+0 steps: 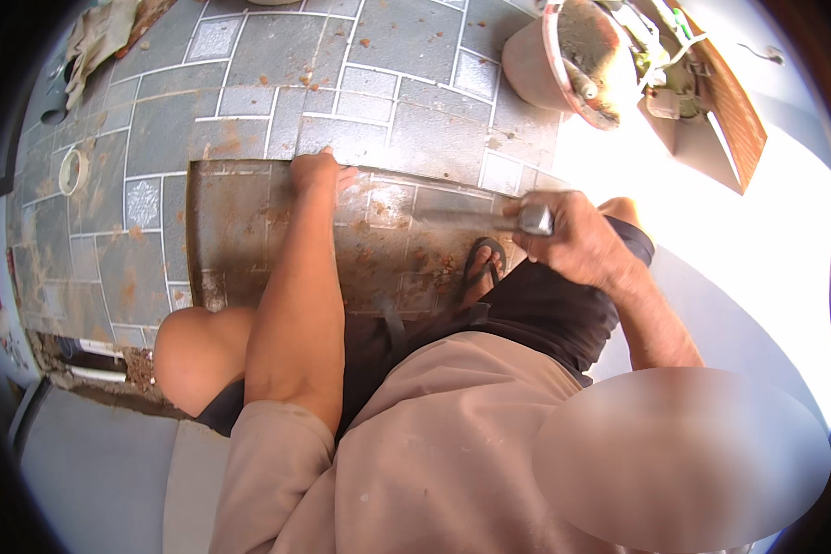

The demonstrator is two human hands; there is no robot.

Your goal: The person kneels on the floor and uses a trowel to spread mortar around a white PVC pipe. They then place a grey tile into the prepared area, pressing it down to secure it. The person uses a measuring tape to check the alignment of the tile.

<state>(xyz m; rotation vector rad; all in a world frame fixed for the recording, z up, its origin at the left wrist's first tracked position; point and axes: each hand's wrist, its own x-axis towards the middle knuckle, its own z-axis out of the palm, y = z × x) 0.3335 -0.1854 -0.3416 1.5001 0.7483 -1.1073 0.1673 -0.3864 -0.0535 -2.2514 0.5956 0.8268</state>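
Note:
My left hand (319,174) grips the far edge of a thin-edged rectangular frame or panel (194,217) in front of my knees. Its thumb and fingers lie on both sides of that edge; whether the brown-stained tile surface inside is a panel or floor I cannot tell. To the right, my right hand (572,235) is closed round a hand tool (536,220) with a shiny metal end. A long grey part of it stretches left over the frame, smeared by motion, so its kind is unclear. My sandalled foot (487,263) is beside the frame's near right part.
A mortar-smeared bucket (531,69) stands at the far right, a tool handle (580,81) in it. Beyond it leans a brown board (743,125). A pale ring (74,172) and a cloth (102,42) lie left on dirt-strewn grey tiles (258,55). Pipes show in a floor opening (92,360).

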